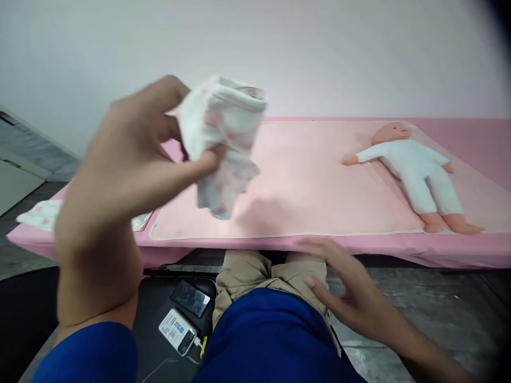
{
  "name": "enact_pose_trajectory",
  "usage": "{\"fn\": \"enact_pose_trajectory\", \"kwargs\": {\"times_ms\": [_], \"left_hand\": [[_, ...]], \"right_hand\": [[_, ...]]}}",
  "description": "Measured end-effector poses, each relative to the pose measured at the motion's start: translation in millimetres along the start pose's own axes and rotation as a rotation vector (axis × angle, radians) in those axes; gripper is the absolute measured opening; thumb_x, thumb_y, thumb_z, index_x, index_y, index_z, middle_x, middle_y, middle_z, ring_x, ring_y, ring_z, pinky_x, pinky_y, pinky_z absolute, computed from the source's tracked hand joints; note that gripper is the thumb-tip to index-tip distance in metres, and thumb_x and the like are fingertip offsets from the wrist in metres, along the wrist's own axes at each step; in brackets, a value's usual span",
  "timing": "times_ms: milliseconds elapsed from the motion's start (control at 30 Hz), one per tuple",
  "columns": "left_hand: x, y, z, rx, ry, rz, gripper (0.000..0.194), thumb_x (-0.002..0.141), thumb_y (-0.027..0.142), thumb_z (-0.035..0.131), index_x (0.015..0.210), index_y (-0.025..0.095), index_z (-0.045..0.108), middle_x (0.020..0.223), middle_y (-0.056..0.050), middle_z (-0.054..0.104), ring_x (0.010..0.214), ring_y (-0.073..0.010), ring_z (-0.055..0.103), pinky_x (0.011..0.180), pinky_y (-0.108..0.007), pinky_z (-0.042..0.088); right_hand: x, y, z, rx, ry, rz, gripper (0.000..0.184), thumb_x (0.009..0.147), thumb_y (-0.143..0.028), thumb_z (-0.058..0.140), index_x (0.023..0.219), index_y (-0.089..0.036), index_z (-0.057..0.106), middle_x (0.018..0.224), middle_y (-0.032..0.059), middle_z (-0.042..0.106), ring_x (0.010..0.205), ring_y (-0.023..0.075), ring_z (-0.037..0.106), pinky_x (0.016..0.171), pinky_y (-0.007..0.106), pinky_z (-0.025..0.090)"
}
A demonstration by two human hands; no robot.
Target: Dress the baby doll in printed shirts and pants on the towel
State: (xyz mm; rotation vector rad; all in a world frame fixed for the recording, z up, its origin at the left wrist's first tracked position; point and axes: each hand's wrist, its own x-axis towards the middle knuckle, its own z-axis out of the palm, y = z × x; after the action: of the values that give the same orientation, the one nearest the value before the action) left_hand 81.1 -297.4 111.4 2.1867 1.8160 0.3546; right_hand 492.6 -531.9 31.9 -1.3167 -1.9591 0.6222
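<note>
A white cloth with pale pink print (235,119) hangs in the air above the left part of the mat, a rolled or folded opening at its top and a loose end drooping below; motion blurs it. The left hand (123,151) holds it, the grip narrowed on the fabric, thumb in front and fingers at its left side. The right hand (357,295) is over the lap by the front edge, its grip wide and relaxed, thumb apart from the fingers.

Below the cloth, a peach mat (303,181) covers much of the pink-draped bench (475,130). On the mat's right part lies a doll in a white suit (415,165), face up, head toward the wall (319,53). Another printed cloth (38,215) lies at the bench's left end, partly hidden by the forearm. Nearer the person, a phone (190,298) and a white power bank (175,331) with a cable rest on a black seat (154,298).
</note>
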Motion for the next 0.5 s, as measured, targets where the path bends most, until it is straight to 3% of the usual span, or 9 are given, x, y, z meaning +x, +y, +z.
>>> {"fn": "enact_pose_trajectory", "kwargs": {"times_ms": [67,133,200,267,333,400,433,500], "left_hand": [[-1,34,40.8,-0.088,-0.043,0.172,0.076,0.107,0.082,0.031,0.161,0.033,0.052,0.167,0.005,0.048,0.146,-0.0494,0.058,0.070,-0.037,0.053],[3,61,83.0,-0.083,-0.175,0.225,0.086,0.106,0.084,0.020,0.148,0.022,0.064,0.164,0.003,0.054,0.143,-0.0470,0.059,0.065,-0.035,0.047],[8,83,117.7,-0.019,-0.323,0.224,0.098,0.106,0.084,0.007,0.132,0.013,0.069,0.151,0.001,0.064,0.137,-0.0432,0.062,0.063,-0.034,0.040],[12,105,135.9,-0.103,-0.409,0.287,0.097,0.105,0.085,0.011,0.117,0.008,0.069,0.129,0.002,0.072,0.126,-0.0371,0.068,0.063,-0.033,0.037],[10,132,133.0,-0.428,-0.416,0.503,0.080,0.103,0.087,0.044,0.104,0.010,0.069,0.111,0.000,0.076,0.114,-0.0297,0.075,0.062,-0.033,0.042],[1,162,112.3,-0.805,-0.388,0.796,0.058,0.093,0.072,0.080,0.100,0.016,0.070,0.102,-0.004,0.078,0.106,-0.0243,0.077,0.068,-0.033,0.053],[-6,176,98.4,-0.905,-0.391,0.910,0.050,0.091,0.064,0.088,0.104,0.019,0.071,0.103,-0.006,0.078,0.105,-0.0231,0.077,0.074,-0.034,0.057],[-19,198,70.6,-0.950,-0.380,1.039,0.036,0.095,0.052,0.088,0.105,0.021,0.071,0.102,-0.007,0.077,0.102,-0.0209,0.075,0.082,-0.034,0.061]], "right_hand": [[25,-22,-24,-0.131,0.272,-0.160,0.063,0.100,-0.032,0.077,0.160,-0.035,0.057,0.160,0.0107,0.062,0.153,0.0343,0.058,0.126,0.058,0.053],[48,-33,-40,-0.214,0.454,-0.228,0.062,0.095,-0.035,0.084,0.153,-0.034,0.061,0.158,0.0118,0.061,0.153,0.0376,0.056,0.126,0.061,0.051],[63,-36,-51,-0.193,0.521,-0.216,0.056,0.093,-0.040,0.087,0.143,-0.032,0.064,0.148,0.0114,0.067,0.144,0.0367,0.063,0.119,0.058,0.057],[68,-34,-57,-0.063,0.477,-0.145,0.052,0.093,-0.045,0.088,0.136,-0.030,0.063,0.131,0.0086,0.073,0.127,0.0323,0.072,0.105,0.050,0.064],[64,-31,-59,0.138,0.354,-0.038,0.055,0.092,-0.051,0.089,0.134,-0.031,0.060,0.117,0.0052,0.077,0.109,0.0284,0.077,0.088,0.041,0.067],[56,-29,-59,0.343,0.207,0.063,0.059,0.091,-0.055,0.090,0.135,-0.032,0.058,0.110,0.0033,0.079,0.096,0.0262,0.080,0.075,0.036,0.066],[52,-29,-58,0.422,0.145,0.102,0.058,0.092,-0.056,0.090,0.134,-0.033,0.058,0.108,0.0028,0.079,0.092,0.0255,0.080,0.071,0.035,0.066],[45,-30,-60,0.515,0.060,0.142,0.053,0.092,-0.055,0.090,0.129,-0.032,0.061,0.103,0.0020,0.079,0.084,0.0237,0.080,0.065,0.033,0.064]]}}
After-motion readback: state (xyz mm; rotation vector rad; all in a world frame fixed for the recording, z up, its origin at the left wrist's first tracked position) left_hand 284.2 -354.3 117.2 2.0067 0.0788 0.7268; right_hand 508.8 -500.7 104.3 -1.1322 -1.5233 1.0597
